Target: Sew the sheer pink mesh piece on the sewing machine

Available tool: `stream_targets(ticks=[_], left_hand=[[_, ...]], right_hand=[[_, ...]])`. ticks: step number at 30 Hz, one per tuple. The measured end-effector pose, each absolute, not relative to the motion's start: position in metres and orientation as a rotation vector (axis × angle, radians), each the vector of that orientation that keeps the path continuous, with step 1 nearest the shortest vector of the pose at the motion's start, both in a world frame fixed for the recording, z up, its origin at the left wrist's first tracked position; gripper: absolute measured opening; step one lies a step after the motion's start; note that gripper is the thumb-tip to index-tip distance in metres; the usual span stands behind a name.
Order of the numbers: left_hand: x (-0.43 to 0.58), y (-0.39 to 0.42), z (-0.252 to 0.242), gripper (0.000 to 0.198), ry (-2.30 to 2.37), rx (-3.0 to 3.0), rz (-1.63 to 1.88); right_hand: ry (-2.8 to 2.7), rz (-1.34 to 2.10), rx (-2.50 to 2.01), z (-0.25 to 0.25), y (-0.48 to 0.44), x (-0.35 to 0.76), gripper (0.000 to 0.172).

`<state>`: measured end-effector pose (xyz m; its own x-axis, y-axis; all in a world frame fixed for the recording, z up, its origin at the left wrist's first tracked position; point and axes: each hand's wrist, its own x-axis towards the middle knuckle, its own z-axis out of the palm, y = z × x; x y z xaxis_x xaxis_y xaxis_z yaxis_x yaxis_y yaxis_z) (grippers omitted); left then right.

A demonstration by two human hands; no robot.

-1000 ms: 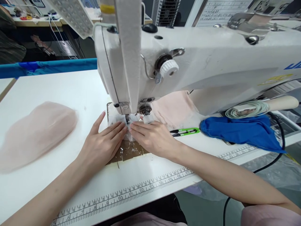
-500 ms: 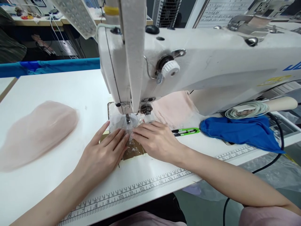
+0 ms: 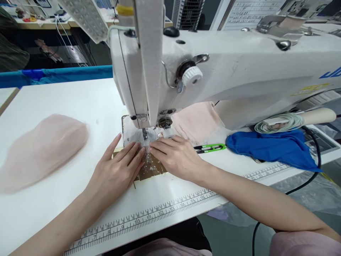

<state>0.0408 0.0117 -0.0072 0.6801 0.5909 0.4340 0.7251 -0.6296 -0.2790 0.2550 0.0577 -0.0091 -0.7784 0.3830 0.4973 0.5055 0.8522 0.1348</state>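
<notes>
My left hand (image 3: pixel 117 167) lies flat on the sewing machine's bed, fingers stretched toward the needle and thumb apart. My right hand (image 3: pixel 177 154) rests on the other side, its fingers pressed together and pointing left at the presser foot (image 3: pixel 144 134). A narrow, see-through strip (image 3: pixel 146 151) runs between the fingertips toward the foot. Whether the right fingers pinch it is hidden. Beneath the hands is a brown patch (image 3: pixel 151 170) with shiny specks. The white sewing machine (image 3: pixel 226 67) stands over both hands.
A sheer pale pink fabric piece (image 3: pixel 45 149) lies at the left, and more pink fabric (image 3: pixel 198 121) lies behind my right hand. Green thread snips (image 3: pixel 213 148), a blue cloth (image 3: pixel 274 147) and a coil of pale cord (image 3: pixel 279 123) are at the right. A ruler scale (image 3: pixel 149 218) lines the front edge.
My left hand has slid very slightly away from me and to the left, showing a little more of the brown patch. The right hand stays almost in place; the view shifts slightly.
</notes>
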Motion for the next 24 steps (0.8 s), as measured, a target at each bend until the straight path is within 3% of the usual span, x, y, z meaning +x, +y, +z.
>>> stream_targets(ticks=[24], left_hand=[[0.036, 0.028, -0.013, 0.040, -1.182, -2.505, -0.443]], right_hand=[[-2.581, -0.363, -0.796, -0.017, 0.069, 0.254, 0.034]])
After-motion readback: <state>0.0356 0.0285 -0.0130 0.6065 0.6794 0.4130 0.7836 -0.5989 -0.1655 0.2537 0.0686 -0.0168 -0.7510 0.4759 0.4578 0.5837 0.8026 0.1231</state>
